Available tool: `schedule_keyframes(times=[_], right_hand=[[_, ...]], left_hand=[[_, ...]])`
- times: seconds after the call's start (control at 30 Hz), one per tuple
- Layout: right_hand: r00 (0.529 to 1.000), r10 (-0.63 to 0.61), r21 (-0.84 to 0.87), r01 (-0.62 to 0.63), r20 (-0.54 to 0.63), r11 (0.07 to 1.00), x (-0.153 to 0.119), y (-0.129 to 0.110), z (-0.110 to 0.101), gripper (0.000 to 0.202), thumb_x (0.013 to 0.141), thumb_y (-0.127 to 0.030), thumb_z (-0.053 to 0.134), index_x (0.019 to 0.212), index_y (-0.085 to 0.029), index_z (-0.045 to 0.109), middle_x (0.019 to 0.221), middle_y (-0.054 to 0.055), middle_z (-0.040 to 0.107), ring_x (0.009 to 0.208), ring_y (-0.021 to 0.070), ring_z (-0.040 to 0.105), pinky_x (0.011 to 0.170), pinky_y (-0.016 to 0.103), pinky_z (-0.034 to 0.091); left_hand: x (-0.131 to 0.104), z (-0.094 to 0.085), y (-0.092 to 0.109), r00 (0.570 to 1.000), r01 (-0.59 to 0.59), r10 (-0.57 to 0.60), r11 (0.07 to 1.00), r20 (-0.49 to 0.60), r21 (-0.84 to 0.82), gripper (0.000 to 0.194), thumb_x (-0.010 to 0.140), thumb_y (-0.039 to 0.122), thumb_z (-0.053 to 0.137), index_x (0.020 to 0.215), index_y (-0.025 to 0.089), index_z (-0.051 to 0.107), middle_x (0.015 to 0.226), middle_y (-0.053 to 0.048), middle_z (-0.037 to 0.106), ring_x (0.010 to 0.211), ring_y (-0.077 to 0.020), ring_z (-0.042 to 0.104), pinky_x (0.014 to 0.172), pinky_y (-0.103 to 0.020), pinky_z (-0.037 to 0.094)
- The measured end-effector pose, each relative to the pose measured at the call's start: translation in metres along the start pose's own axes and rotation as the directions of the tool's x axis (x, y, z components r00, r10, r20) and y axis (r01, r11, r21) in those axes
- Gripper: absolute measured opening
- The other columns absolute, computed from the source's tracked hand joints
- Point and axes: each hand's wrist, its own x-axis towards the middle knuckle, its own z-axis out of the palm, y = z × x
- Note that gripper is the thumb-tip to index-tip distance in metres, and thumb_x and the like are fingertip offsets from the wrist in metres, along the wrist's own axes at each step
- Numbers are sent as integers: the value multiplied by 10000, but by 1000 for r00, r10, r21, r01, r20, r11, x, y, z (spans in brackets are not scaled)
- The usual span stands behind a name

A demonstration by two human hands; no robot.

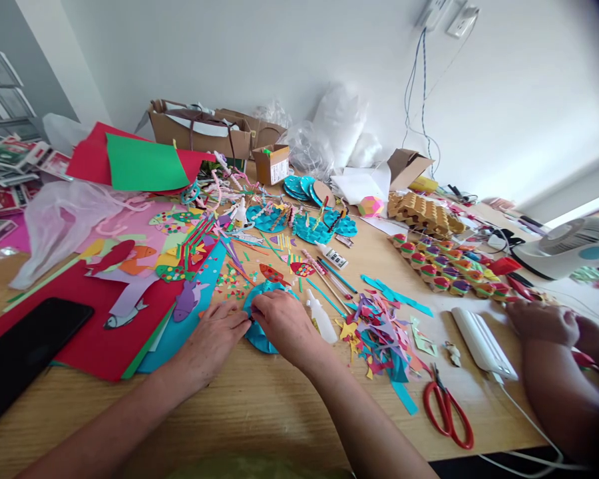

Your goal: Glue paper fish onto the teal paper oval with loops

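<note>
A round blue paper piece (263, 340) with a crinkled surface lies on the wooden table, partly covered by my hands. My left hand (224, 332) rests at its left edge, fingers together near a small dark spot. Over its upper middle, my right hand (285, 319) is curled with the fingertips pressed down; what they pinch, if anything, is hidden. A red paper fish (273, 274) lies just above the blue piece. To the right of my right hand lies a white glue bottle (321, 318).
Red scissors (448, 407), paper scraps (387, 332) and a white power bank (483, 342) lie to the right. Another person's hands (544, 322) are at the far right. Coloured sheets (104, 332) and a black phone (30, 352) lie left. Cardboard boxes (199, 136) stand behind.
</note>
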Motion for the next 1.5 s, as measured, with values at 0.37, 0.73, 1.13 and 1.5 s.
schedule_keyframes(times=[0.37, 0.73, 1.13, 1.5], right_hand=[[998, 49, 42, -51, 35, 998, 1, 0, -5, 152, 841, -201, 476, 864, -189, 625, 840, 36, 674, 803, 154, 603, 632, 228, 363], [1000, 21, 47, -22, 17, 999, 3, 2, -1, 160, 833, -178, 465, 866, -181, 622, 829, 41, 671, 798, 158, 597, 643, 231, 367], [1000, 6, 18, -6, 26, 1000, 1, -2, -1, 189, 869, -225, 436, 868, -183, 620, 829, 51, 669, 804, 164, 601, 659, 237, 382], [1000, 25, 25, -25, -2, 999, -1, -2, -4, 151, 848, -222, 470, 887, -181, 611, 872, 54, 671, 834, 178, 609, 658, 246, 389]], left_hand=[[0, 4, -2, 998, -34, 34, 999, -44, -3, 313, 870, 130, 409, 1101, 245, 586, 1126, -15, 618, 1087, -230, 450, 917, -406, 349], [2, 5, 2, 1000, 7, -6, 999, 21, -44, 333, 851, 110, 445, 1149, 202, 562, 1165, -31, 600, 1110, -256, 439, 938, -446, 328], [1, 19, -6, 996, 38, -45, 995, -79, -91, 318, 857, 140, 425, 1078, 271, 612, 1185, -15, 558, 1181, -255, 360, 972, -434, 292], [1, 13, -8, 998, 50, -53, 993, -21, -111, 376, 817, 107, 448, 1110, 287, 600, 1221, -35, 528, 1197, -255, 342, 974, -466, 296]])
